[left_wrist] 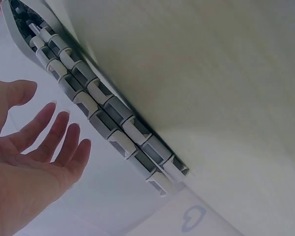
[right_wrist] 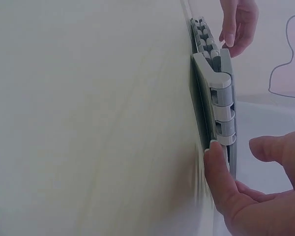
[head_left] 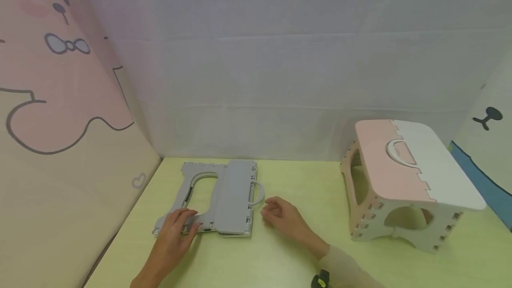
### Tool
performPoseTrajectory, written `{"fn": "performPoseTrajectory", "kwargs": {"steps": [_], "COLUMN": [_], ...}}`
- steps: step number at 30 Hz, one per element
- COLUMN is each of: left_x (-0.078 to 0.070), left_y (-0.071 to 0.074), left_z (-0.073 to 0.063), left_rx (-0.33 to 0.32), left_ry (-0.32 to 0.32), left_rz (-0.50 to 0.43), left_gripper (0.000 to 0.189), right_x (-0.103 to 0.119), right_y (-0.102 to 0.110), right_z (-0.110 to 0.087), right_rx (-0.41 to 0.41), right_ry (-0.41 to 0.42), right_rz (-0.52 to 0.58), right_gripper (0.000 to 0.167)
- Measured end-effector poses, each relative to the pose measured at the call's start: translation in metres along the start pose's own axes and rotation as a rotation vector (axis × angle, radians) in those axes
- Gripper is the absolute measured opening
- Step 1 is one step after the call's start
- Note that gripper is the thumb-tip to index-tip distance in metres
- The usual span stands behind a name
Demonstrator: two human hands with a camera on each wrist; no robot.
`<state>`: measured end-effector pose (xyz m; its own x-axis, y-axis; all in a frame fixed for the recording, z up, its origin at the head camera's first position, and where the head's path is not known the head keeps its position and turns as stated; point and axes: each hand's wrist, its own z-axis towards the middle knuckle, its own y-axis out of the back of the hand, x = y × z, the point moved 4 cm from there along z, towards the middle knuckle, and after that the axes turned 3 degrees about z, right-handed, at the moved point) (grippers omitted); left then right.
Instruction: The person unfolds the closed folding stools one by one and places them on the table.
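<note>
A grey folding stool (head_left: 234, 199) lies folded flat on the table, its carrying handle (head_left: 261, 194) sticking out to the right. Over the stool's near left edge is my left hand (head_left: 172, 239); the left wrist view shows the fingers (left_wrist: 61, 135) spread and loosely bent beside the hinged edge (left_wrist: 108, 113), gripping nothing. My right hand (head_left: 286, 219) hovers just right of the handle with fingers loosely curled. In the right wrist view its index finger (right_wrist: 219, 172) is close to the stool's end; whether it touches cannot be told.
An unfolded pink and white folding stool (head_left: 416, 163) stands on the right of the pale yellow-green table (head_left: 304, 181). A white sheet (head_left: 256, 79) hangs behind, and printed cloths with cartoon figures flank both sides.
</note>
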<state>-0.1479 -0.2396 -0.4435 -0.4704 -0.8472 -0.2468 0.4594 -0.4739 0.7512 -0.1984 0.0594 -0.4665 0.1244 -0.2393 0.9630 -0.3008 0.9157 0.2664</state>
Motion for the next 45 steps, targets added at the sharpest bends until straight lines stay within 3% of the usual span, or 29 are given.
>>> {"fn": "performPoseTrajectory", "kwargs": {"steps": [9,18,29,45], "left_x": [0.006,0.008,0.008,0.009], "left_y": [0.003,0.003,0.001,0.0], "left_z": [-0.004,-0.006,-0.007,-0.007], "left_rx": [0.046,0.099,0.082,0.067], "left_ry": [0.051,0.076,-0.026,-0.111], "left_rz": [0.008,-0.011,-0.018,-0.036], "left_gripper": [0.035,0.036,0.042,0.049], "right_x": [0.003,-0.001,-0.001,-0.003], "right_y": [-0.007,-0.009,-0.015,-0.022], "right_z": [0.003,0.012,0.017,0.024], "right_rx": [0.013,-0.011,-0.025,-0.083], "right_ry": [0.006,-0.041,-0.072,-0.113], "right_rz": [-0.046,-0.02,0.037,0.174], "right_gripper": [0.043,0.045,0.054,0.057]}}
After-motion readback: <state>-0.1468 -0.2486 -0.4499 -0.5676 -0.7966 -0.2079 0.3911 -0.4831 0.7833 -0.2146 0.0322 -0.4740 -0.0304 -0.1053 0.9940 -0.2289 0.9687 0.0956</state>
